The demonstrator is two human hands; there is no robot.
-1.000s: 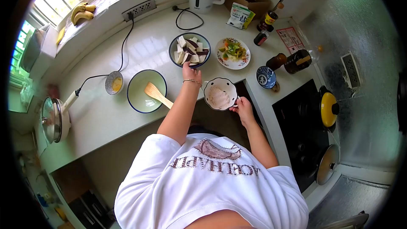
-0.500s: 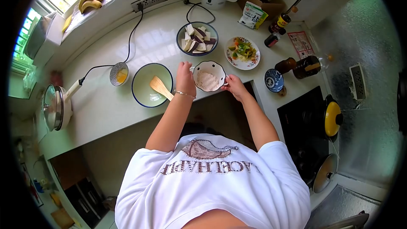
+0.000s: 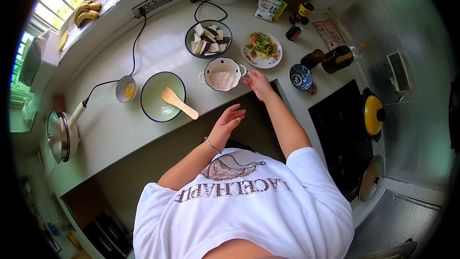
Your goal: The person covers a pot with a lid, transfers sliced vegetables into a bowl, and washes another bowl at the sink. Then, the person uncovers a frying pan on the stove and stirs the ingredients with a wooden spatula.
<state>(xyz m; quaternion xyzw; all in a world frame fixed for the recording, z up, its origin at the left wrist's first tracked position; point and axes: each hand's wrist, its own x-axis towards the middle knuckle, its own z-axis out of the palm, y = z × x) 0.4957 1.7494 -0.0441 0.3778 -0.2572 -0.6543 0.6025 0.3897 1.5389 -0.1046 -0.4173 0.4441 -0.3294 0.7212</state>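
Note:
A white scalloped bowl (image 3: pixel 223 60) with dark dots and two small handles stands on the counter, with pale pinkish-white powder (image 3: pixel 223 80) inside. My right hand (image 3: pixel 259 86) is beside its right handle, fingers apart and holding nothing; whether a fingertip touches the handle I cannot tell. Drawn back in front of the counter edge, my left hand (image 3: pixel 227 125) is empty, its fingers loosely spread. To the left, a wooden spatula (image 3: pixel 178 101) rests in a large pale green bowl (image 3: pixel 152 97), its handle over the rim.
Behind are a bowl of cut eggplant (image 3: pixel 209 40) and a plate of chopped vegetables (image 3: pixel 261 51). A small bowl with yellow liquid (image 3: pixel 126 89) and an electric pot (image 3: pixel 63 136) stand left. At right are a blue patterned bowl (image 3: pixel 301 77), bottles (image 3: pixel 337 59) and a black cooktop (image 3: pixel 335 120).
My left hand has let go of the white dotted bowl and pulled back toward my body. My right hand has loosened from its right handle. The view has shifted slightly.

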